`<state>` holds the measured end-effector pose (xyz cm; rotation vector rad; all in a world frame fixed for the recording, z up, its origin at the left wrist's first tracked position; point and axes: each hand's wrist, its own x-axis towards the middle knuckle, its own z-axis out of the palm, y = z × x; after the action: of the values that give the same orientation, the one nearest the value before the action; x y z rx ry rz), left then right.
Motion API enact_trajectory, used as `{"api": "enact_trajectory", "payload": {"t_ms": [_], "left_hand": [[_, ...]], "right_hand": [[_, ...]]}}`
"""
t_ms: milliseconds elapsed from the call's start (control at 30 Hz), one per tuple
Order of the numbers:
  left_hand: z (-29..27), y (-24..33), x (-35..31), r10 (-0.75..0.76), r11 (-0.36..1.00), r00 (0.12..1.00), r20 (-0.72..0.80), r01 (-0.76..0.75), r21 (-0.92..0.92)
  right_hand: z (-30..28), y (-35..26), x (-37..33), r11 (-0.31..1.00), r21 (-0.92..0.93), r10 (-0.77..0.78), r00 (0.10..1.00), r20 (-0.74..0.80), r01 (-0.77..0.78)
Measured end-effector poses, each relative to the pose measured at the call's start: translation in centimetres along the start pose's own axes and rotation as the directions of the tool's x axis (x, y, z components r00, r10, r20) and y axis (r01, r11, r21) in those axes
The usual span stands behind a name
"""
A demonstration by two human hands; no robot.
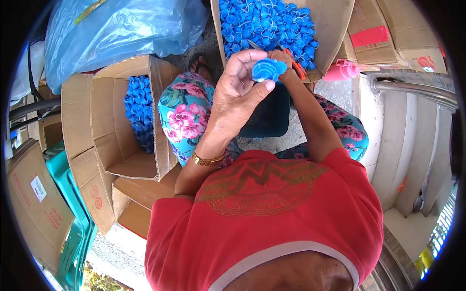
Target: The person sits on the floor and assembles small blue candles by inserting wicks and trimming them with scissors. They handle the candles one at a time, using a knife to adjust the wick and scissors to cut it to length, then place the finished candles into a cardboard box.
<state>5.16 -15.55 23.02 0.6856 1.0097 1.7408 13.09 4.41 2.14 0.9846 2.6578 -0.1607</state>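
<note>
My left hand (239,80) is raised in front of me, its fingers and thumb closed round a blue ribbed, cup-shaped plastic piece (266,70). Just beyond it is my right hand (281,57), partly hidden behind the blue piece and my left fingers. It is closed on a hand tool with orange handles (297,67), and a pointed metal tip shows on the tool's other side. Both hands are over the near edge of a cardboard box (335,24) heaped with similar blue pieces (269,24), some with white strings.
Between my knees stands a dark green bin (264,127). An open carton (104,116) at left holds more blue pieces (140,109). A pink bottle (341,71), a blue plastic bag (131,31), a metal rail (417,89) and stacked green chairs (73,233) surround me.
</note>
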Motion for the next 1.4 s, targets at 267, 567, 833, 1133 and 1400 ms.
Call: {"api": "enact_trajectory", "payload": {"t_ms": [267, 567, 833, 1133, 1400], "left_hand": [[-0.6, -0.1, 0.0, -0.023, 0.995, 1.000, -0.001, 0.023, 0.094], [-0.7, -0.7, 0.4, -0.003, 0.996, 0.996, -0.090, 0.011, 0.092], [-0.7, -1.6, 0.0, 0.030, 0.999, 0.992, -0.124, -0.026, 0.035], [1.1, 0.8, -1.8, -0.072, 0.997, 0.997, -0.023, 0.071, -0.036], [3.1, 0.9, -3.4, -0.086, 0.996, 0.996, 0.010, 0.086, -0.011]], "right_hand": [[2.6, 4.3, -1.2, 0.900, 0.173, 0.435, 0.854, -0.285, -0.401], [2.5, 5.0, -0.6, 0.495, 0.795, 0.560, 0.828, 0.017, -0.351], [-11.9, -3.7, -13.4, -0.097, 0.990, 0.238, 0.968, -0.073, 0.098], [-15.5, -5.8, -24.1, 0.189, 0.962, 0.273, 0.931, -0.242, 0.195], [-16.3, -7.0, -25.5, 0.498, 0.810, 0.240, 0.849, -0.471, 0.309]]}}
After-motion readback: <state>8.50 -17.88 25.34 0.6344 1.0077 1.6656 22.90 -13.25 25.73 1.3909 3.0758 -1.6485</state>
